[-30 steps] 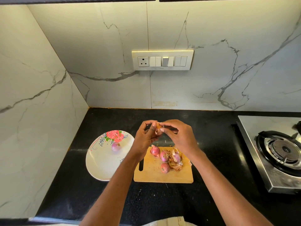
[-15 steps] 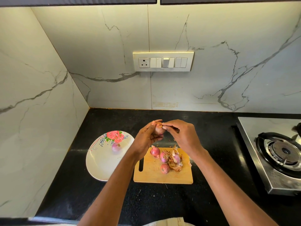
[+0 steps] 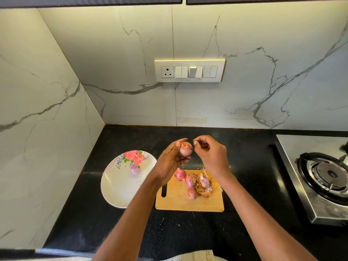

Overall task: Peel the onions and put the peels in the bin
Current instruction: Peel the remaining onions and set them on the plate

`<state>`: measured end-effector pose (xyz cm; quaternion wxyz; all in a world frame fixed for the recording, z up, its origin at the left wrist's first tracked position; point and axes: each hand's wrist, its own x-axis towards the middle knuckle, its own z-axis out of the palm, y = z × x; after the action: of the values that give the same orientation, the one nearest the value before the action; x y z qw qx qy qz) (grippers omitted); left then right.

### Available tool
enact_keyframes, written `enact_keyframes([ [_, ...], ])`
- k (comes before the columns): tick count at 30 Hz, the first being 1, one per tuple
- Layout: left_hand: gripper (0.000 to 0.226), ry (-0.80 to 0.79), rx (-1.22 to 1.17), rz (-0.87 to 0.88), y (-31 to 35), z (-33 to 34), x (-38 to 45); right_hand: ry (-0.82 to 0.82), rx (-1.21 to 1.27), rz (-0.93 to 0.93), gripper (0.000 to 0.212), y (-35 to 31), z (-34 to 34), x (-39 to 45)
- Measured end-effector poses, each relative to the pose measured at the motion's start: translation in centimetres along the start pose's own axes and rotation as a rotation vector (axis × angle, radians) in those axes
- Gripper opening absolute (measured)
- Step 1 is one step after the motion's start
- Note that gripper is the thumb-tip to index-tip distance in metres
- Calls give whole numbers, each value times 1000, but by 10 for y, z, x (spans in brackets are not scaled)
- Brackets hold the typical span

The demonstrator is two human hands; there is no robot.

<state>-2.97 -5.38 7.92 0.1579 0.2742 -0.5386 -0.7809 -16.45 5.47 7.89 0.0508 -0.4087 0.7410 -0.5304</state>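
Note:
My left hand [image 3: 170,161] holds a small red onion [image 3: 185,149] above the black counter, its papery skin partly off. My right hand [image 3: 211,154] is just to the right of it, fingers curled and pinching a small piece of peel [image 3: 194,142]. Below them a wooden cutting board [image 3: 175,201] carries three more onions [image 3: 180,174] [image 3: 190,180] [image 3: 191,194] and a heap of loose peels [image 3: 204,186] with another onion in it. A peeled onion [image 3: 135,169] lies on the white floral plate [image 3: 116,185] at the left. No bin is in view.
The black counter [image 3: 244,161] ends in a marble wall corner at the left and back. A steel gas stove [image 3: 323,178] stands at the right. A switch panel [image 3: 189,70] is mounted on the back wall.
My hands have drawn slightly apart. The right hand has pulled away from the onion with a piece of peel, and the onion shows more clearly in my left hand.

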Motion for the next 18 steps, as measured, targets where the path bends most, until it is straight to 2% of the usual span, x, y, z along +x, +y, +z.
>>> enact_keyframes([
  [2,29,12,-25,-5,0,-3,0,10,64,136,10,3,-3,2],
  [5,29,30,-36,-11,-1,-8,1,-64,112,208,13,8,-7,4],
  [9,27,62,25,18,0,-5,2,-196,2,174,17,9,-9,3],
  [15,28,123,91,48,-2,-4,3,-211,110,110,23,-1,-6,-3],
  [18,24,121,129,72,0,2,2,-145,120,93,27,-2,-2,-5],
])
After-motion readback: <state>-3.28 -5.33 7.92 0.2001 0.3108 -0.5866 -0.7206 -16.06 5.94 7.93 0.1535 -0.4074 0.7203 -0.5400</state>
